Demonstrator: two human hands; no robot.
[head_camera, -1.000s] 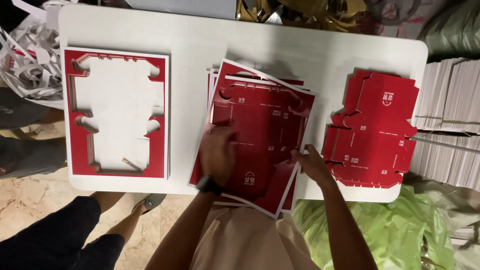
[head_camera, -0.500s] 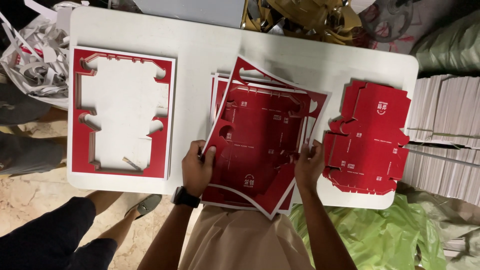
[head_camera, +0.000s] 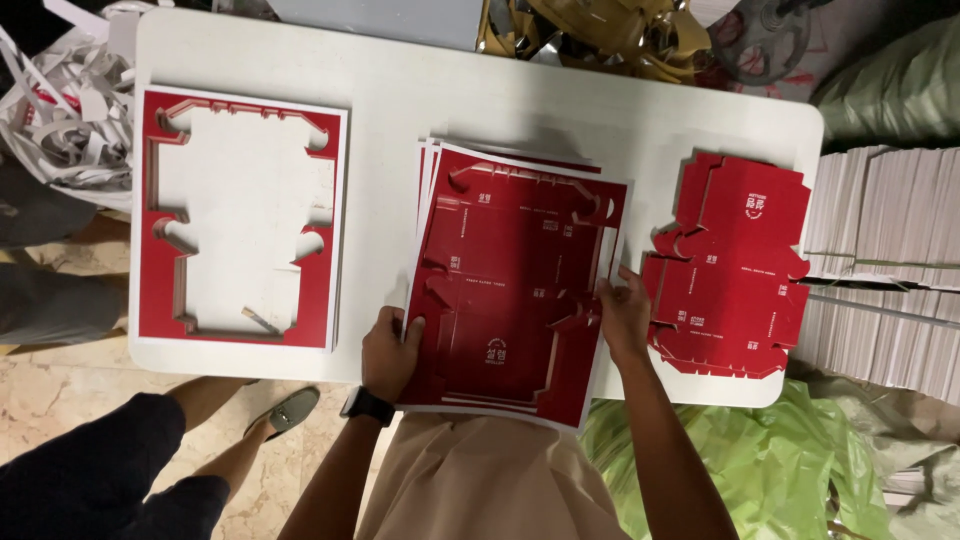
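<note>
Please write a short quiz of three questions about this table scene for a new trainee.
1. True or false: both hands grip the middle stack of red printed sheets.
2. Which pile lies nearest the right hand? A) red frames with cut-out middles B) red cut-out box shapes C) white paper scraps
3. What does the wrist below the left hand wear?

Key: 1 true, one hand at each side edge. 2 B. 3 a dark watch.

Three red card stacks (head_camera: 515, 290), one white table (head_camera: 560, 95), two hands (head_camera: 390, 350).
</note>
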